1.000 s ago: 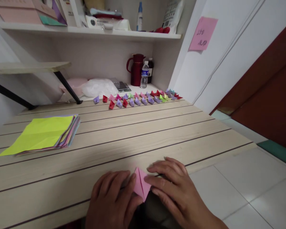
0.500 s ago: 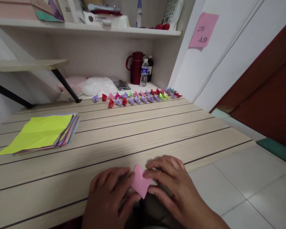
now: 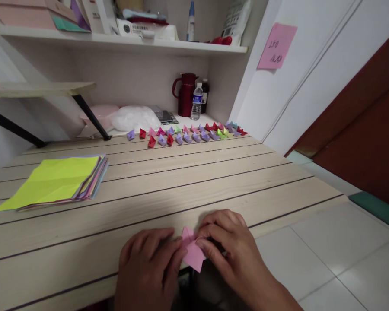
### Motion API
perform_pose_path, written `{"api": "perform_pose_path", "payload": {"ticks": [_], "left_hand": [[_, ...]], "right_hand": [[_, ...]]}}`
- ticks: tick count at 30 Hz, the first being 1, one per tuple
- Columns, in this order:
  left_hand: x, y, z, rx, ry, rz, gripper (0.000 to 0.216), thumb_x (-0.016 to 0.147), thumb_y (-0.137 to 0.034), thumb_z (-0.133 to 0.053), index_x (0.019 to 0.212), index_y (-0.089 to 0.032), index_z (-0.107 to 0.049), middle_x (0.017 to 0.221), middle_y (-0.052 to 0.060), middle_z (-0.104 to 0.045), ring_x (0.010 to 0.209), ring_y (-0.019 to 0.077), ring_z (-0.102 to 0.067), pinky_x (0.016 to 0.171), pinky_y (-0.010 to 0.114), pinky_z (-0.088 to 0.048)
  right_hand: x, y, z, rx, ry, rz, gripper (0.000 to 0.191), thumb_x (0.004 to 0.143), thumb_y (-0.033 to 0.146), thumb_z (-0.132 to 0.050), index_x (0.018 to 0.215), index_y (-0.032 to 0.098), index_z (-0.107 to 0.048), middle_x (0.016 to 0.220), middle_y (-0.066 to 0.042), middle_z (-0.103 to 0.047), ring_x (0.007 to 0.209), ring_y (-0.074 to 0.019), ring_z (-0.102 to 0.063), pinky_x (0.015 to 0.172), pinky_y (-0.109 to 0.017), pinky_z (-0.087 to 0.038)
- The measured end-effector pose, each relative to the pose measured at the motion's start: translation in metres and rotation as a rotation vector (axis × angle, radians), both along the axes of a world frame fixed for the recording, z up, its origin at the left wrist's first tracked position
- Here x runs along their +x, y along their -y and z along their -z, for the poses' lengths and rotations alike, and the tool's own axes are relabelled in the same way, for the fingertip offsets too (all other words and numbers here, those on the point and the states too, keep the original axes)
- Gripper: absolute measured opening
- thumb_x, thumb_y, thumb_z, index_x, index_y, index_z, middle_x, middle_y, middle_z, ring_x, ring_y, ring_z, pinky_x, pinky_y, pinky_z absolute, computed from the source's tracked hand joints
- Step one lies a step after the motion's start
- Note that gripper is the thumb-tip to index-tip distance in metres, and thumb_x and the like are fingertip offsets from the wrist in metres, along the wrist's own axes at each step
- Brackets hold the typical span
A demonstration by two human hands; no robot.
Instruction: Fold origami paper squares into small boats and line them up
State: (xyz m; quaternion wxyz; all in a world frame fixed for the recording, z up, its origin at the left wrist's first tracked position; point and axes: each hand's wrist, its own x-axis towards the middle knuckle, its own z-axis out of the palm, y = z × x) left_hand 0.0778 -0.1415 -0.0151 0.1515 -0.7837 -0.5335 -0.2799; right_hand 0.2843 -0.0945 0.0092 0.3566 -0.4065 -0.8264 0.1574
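Pink origami paper [image 3: 194,256] is clamped in the fingers of left hand [image 3: 149,261] and right hand [image 3: 235,250] — mid-fold, apparently; careful creasing seems called for.

Inside the white cabinet [image 3: 225,86], 1 dark red jug [image 3: 186,99], standing just beside 1 clear bottle [image 3: 196,106] with a blue label; behind that, 1 dark bottle [image 3: 205,93]. On the shelf [image 3: 181,46] above, 1 pink box [image 3: 26,16] far left and 1 blue-capped bottle [image 3: 190,26]. On the wall [image 3: 262,95], 1 pink note [image 3: 282,41] reading "250".
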Motion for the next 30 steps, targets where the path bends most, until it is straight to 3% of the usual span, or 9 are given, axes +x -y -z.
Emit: {"api": "perform_pose_path", "payload": {"ticks": [9,14,18,24,30], "left_hand": [[0.005,-0.004,0.007,0.044,0.027,-0.096,0.012,0.082,-0.035,-0.070,0.093,-0.031,-0.066,0.097,-0.005,-0.074,0.090,0.0186,-0.066,0.096,0.040,-0.033],[-0.002,-0.005,0.009,0.129,0.005,-0.038,0.026,0.080,-0.033,-0.071,0.106,-0.031,-0.066,0.101,-0.005,-0.076,0.088,0.0161,-0.068,0.101,0.039,-0.031],[-0.004,-0.004,0.006,0.047,0.020,0.029,0.027,0.080,-0.031,-0.071,0.106,-0.037,-0.066,0.100,-0.010,-0.075,0.090,0.0140,-0.067,0.103,0.035,-0.028],[0.011,0.002,0.005,-0.053,0.129,-0.040,0.017,0.087,-0.028,-0.053,0.093,-0.036,-0.066,0.104,-0.003,-0.073,0.097,0.0209,-0.062,0.102,0.047,-0.028],[0.016,0.003,0.013,-0.066,0.213,-0.145,0.015,0.090,-0.038,-0.051,0.089,-0.031,-0.064,0.122,0.003,-0.067,0.111,0.0242,-0.057,0.102,0.051,-0.031]], "right_hand": [[-0.004,-0.001,0.007,0.043,0.010,0.028,0.008,0.093,0.023,-0.061,0.085,0.023,-0.062,0.090,-0.002,-0.066,0.083,-0.0207,-0.057,0.075,-0.036,-0.039],[0.000,-0.003,0.007,0.068,0.026,-0.025,0.006,0.094,0.026,-0.062,0.089,0.025,-0.065,0.094,-0.002,-0.068,0.087,-0.0207,-0.060,0.077,-0.036,-0.042],[0.007,-0.004,0.006,0.086,0.051,-0.124,0.020,0.096,0.016,-0.055,0.102,0.029,-0.068,0.103,-0.002,-0.069,0.096,-0.0207,-0.060,0.082,-0.037,-0.044],[0.008,-0.005,0.008,0.112,0.016,-0.138,0.025,0.095,0.013,-0.052,0.101,0.030,-0.070,0.102,-0.001,-0.069,0.095,-0.0209,-0.060,0.080,-0.038,-0.043],[0.005,-0.004,0.003,0.073,-0.004,-0.112,0.017,0.095,0.017,-0.057,0.097,0.028,-0.070,0.098,-0.002,-0.070,0.093,-0.0208,-0.061,0.080,-0.037,-0.046]]}}
